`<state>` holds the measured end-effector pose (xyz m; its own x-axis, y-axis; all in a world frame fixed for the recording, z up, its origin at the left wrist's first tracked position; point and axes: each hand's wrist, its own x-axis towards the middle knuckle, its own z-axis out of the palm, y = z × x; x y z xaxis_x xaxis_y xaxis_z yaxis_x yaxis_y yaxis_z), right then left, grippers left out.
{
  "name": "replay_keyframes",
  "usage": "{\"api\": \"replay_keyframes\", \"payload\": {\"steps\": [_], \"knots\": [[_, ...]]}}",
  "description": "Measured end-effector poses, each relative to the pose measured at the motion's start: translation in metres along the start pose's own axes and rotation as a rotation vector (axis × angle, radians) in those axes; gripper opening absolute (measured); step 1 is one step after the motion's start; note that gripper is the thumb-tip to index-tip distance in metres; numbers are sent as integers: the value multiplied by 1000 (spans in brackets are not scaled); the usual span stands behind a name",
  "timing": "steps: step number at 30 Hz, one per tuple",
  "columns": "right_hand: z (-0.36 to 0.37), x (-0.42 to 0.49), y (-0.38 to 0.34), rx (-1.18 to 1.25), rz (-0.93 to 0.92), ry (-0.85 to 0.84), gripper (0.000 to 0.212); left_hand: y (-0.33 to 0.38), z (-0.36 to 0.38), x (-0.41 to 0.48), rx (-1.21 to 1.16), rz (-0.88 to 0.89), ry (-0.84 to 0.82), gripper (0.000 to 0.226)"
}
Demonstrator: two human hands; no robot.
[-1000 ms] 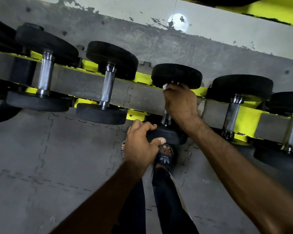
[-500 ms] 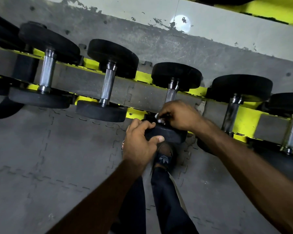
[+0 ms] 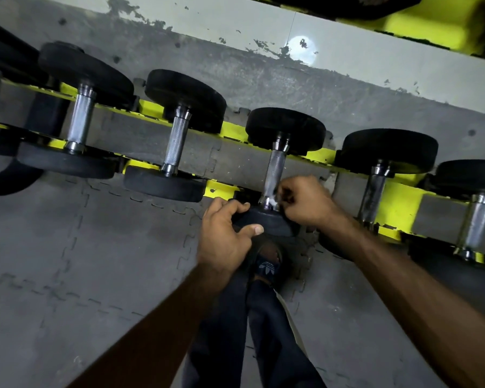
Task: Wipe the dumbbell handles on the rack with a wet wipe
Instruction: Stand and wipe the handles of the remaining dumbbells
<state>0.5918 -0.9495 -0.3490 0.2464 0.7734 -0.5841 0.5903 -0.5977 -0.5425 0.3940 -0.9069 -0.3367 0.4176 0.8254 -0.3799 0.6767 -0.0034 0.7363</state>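
Right now my right hand (image 3: 305, 203) pinches the wet wipe (image 3: 273, 202) around the near end of the dumbbell handle (image 3: 275, 170), and my left hand (image 3: 224, 236) grips the front weight (image 3: 276, 224) on the rack (image 3: 398, 208). If that grip slackens, the dumbbell may roll and shed the wipe.

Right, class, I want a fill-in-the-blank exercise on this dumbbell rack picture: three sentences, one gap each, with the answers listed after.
The right hand pinches a white ____ against the lower end of the metal handle. The left hand grips the near weight head, which is ____ in colour. The rack is painted ____.
Missing words: wipe; black; yellow.
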Motion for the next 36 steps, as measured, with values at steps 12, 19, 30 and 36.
{"api": "replay_keyframes", "payload": {"steps": [12, 19, 30, 36], "knots": [[37, 33, 20, 974, 412, -61, 37, -2, -1, -2, -1, 18, -15, 43], [24, -2, 31, 792, 414, 75, 22, 8, -2, -6, 37, 16, -32, 45], [-4, -91, 27, 1194, 398, 282, 20, 63, 17, -31, 103, 192, -165, 54], [-21, -117, 45, 1346, 333, 302, 28, 92, 58, -24, -17, 190, -292, 60]]}}
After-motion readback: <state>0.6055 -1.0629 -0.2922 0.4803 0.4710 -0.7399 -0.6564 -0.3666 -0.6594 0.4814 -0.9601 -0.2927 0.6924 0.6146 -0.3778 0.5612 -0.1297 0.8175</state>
